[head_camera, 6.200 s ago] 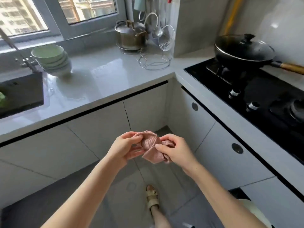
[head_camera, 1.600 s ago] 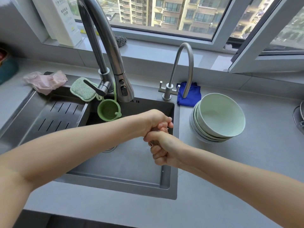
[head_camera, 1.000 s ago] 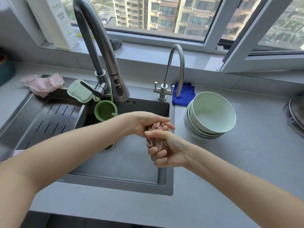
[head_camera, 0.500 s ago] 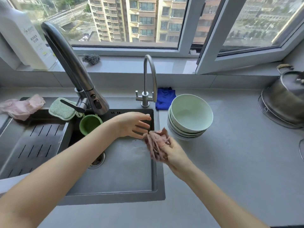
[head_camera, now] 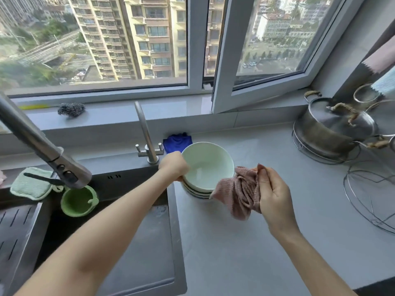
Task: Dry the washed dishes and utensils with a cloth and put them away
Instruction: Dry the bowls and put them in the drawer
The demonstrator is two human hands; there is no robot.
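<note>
A stack of pale green bowls (head_camera: 208,167) stands on the grey counter (head_camera: 267,242) just right of the sink. My left hand (head_camera: 174,166) grips the left rim of the top bowl, fingers curled under it. My right hand (head_camera: 272,194) holds a bunched pink cloth (head_camera: 238,192) to the right of the stack, with the cloth's lower corner hanging by the bowls' right side.
A dark sink (head_camera: 119,231) lies at the left with a large tap (head_camera: 42,146), a green cup (head_camera: 79,200) and a green sponge (head_camera: 30,185). A small tap (head_camera: 147,135) and blue cloth (head_camera: 177,142) sit behind the bowls. A steel pot (head_camera: 333,127) and wire rack (head_camera: 372,197) stand right.
My left hand left the cloth and moved right from over the sink to take the top bowl's rim. My right hand carried the pink cloth right, beside the stack.
</note>
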